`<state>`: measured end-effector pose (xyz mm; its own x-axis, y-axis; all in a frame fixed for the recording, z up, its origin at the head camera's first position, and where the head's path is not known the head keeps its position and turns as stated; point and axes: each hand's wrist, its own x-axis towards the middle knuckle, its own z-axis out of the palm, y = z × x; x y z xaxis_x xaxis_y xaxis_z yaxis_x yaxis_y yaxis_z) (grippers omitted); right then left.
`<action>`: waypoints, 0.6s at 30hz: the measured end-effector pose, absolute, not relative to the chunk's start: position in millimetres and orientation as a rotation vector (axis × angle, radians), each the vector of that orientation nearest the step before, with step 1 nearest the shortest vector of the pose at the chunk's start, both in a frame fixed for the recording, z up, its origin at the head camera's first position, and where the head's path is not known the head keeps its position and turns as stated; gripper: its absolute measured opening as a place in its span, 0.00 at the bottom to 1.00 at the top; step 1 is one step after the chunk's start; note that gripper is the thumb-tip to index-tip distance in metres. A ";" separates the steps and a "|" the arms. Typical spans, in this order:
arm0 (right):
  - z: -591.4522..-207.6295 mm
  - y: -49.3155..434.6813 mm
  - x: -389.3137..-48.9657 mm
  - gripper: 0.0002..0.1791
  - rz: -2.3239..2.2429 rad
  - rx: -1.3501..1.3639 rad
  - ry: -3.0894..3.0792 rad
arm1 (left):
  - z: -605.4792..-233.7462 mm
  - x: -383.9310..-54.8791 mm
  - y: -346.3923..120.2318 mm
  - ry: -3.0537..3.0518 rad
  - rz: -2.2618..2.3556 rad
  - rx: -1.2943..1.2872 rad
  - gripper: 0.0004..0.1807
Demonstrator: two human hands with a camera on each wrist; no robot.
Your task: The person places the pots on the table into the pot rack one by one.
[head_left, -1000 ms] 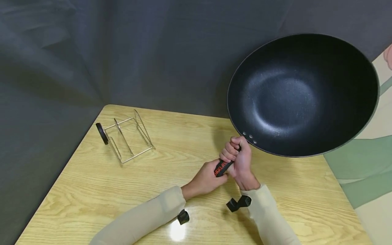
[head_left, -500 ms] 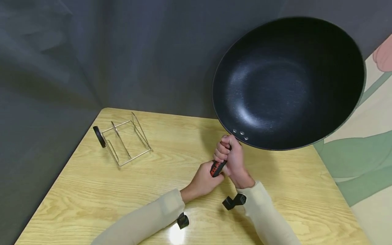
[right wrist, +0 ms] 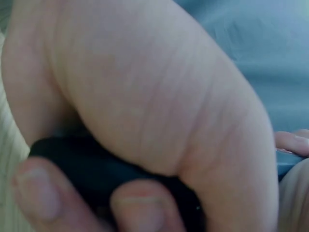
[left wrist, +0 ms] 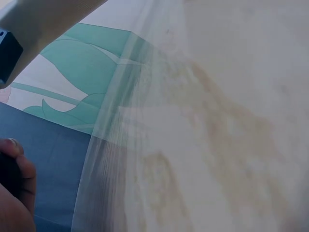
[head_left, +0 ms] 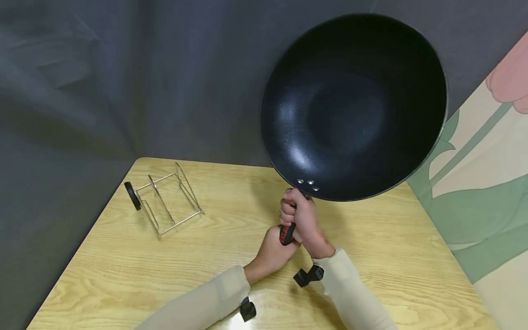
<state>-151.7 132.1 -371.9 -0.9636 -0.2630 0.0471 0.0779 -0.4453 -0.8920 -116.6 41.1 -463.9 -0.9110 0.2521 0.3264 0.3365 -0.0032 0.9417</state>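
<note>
A large black wok [head_left: 350, 110] is held up over the back of the table, its dark inside facing the head camera and three rivets near the handle. My right hand [head_left: 303, 217] grips the handle close to the rim, fingers curled around it. Just below, my left hand [head_left: 272, 252] holds the end of the same black handle [head_left: 286, 234], where red lettering shows. The right wrist view gives a close look at fingers around the black handle [right wrist: 91, 169]. At the left edge of the left wrist view, fingers [left wrist: 26, 179] curl around something black.
A silver wire rack [head_left: 169, 201] with a black round part [head_left: 132, 196] lies on the wooden table [head_left: 123, 270] at the left. Dark cloth [head_left: 198, 82] hangs behind the table, and a flower-patterned cloth [head_left: 486, 201] is at the right.
The wok has swung left and its opening has turned to face the head camera more fully. Both hands, still gripping the handle, have shifted slightly left. The head view has tipped up a little.
</note>
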 end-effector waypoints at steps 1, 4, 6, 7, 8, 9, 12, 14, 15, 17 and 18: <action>-371.7 130.7 -152.5 0.20 -2.484 -0.276 1.553 | -468.7 -119.2 41.7 -2.160 -2.094 -0.643 0.15; -370.7 126.7 -154.4 0.20 -2.447 -0.296 1.622 | -468.3 -121.1 40.3 -2.154 -2.145 -0.633 0.13; -370.2 124.0 -155.1 0.20 -2.429 -0.290 1.657 | -467.9 -122.2 39.3 -2.146 -2.209 -0.640 0.12; -370.1 122.9 -155.3 0.20 -2.425 -0.286 1.670 | -467.6 -122.5 39.0 -2.136 -2.249 -0.647 0.12; -370.0 121.8 -155.4 0.20 -2.422 -0.282 1.679 | -467.4 -122.9 38.8 -2.129 -2.283 -0.658 0.12; -369.9 120.7 -155.2 0.20 -2.422 -0.276 1.685 | -467.3 -123.1 38.6 -2.113 -2.324 -0.668 0.12; -370.1 116.4 -155.0 0.19 -2.424 -0.262 1.691 | -466.8 -123.4 38.1 -2.076 -2.409 -0.672 0.12; -370.1 112.7 -154.3 0.19 -2.429 -0.253 1.696 | -466.0 -122.9 37.2 -2.049 -2.485 -0.644 0.13; -370.3 110.8 -153.9 0.19 -2.431 -0.254 1.701 | -465.6 -122.7 36.6 -2.034 -2.533 -0.627 0.14; -370.5 107.0 -152.7 0.19 -2.424 -0.273 1.726 | -464.5 -121.7 35.1 -2.001 -2.638 -0.573 0.15; -370.7 105.1 -152.0 0.19 -2.415 -0.283 1.741 | -463.7 -121.0 34.0 -1.984 -2.694 -0.545 0.16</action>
